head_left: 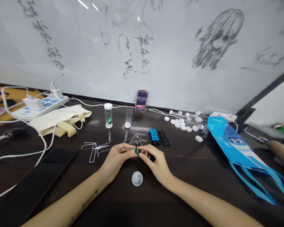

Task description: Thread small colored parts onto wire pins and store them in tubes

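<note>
At the middle of the table, both hands meet over a small shiny green-and-black part [136,151]. My left hand [120,156] pinches its green end, and my right hand [154,157] grips the dark end between thumb and fingers. Its exact kind is too small to make out. Below the hands stands a white cap [137,178] with tiny shiny pieces inside. Just beyond them lie thin metal pins [137,138], rows of blue metallic parts [154,136] and rows of black parts [164,138]. Bent metal hex keys [93,148] lie left of my left hand.
A capped clear tube [108,116] with a green part stands beside an open tube [128,117]. White caps [180,123] lie at the right near a blue bag [236,145]. At left are a phone [33,186], cables and a power strip [44,105]. Another person's hand [278,149] is far right.
</note>
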The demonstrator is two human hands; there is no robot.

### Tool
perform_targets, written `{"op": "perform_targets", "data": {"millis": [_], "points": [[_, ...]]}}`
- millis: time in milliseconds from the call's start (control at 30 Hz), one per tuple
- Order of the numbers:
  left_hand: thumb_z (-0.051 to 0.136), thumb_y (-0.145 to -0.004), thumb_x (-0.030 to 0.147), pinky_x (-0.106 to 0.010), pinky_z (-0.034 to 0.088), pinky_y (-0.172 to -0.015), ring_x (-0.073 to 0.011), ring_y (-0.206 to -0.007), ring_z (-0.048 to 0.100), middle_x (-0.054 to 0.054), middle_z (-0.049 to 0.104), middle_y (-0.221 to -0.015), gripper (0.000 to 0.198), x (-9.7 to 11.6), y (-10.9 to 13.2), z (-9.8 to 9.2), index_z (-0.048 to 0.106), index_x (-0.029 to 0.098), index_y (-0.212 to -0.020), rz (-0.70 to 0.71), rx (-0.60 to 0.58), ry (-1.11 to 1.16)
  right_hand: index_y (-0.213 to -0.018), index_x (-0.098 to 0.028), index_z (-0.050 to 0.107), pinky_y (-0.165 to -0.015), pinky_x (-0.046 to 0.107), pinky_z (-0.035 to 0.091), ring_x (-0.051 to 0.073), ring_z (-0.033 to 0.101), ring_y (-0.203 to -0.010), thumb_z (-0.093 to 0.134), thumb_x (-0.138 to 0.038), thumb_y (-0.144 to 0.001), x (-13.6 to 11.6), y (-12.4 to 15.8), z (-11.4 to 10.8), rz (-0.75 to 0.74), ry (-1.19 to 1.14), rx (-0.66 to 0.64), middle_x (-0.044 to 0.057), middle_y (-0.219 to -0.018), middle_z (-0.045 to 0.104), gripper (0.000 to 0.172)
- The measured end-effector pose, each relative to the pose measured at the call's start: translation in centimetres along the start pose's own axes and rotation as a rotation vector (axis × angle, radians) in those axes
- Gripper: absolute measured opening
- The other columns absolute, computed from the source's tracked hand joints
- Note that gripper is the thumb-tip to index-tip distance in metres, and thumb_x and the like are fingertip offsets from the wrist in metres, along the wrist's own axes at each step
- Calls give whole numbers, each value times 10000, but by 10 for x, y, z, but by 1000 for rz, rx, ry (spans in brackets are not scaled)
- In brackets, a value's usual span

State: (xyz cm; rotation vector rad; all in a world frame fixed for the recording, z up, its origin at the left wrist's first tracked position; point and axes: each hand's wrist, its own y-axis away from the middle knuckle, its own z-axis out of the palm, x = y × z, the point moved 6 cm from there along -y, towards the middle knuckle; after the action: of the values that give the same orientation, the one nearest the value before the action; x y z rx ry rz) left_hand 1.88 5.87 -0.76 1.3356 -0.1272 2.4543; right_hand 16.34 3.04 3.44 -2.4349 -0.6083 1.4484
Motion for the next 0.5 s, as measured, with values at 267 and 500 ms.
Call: {"op": "perform_targets", "data": {"millis": [267,500], "points": [[812,-652,152,-219,506,-742,-117,-697,668,-40,747,-744,172,0,1,1,727,126,-798,1,-4,5,-1044,-233,688,-742,288,446,156,564,-744,618,-187,-884,1,-1,0,2,4,-1,10,-849,644,181],[816,-649,158,-221,505,-749,-119,-703,670,-40,748,-746,181,-1,0,0,728,129,-804,1,3,2,-1062,-237,679,-750,298,450,160,563,-743,631,-190,-874,2,-1,0,8,1,3,16,-878,650,199]]}}
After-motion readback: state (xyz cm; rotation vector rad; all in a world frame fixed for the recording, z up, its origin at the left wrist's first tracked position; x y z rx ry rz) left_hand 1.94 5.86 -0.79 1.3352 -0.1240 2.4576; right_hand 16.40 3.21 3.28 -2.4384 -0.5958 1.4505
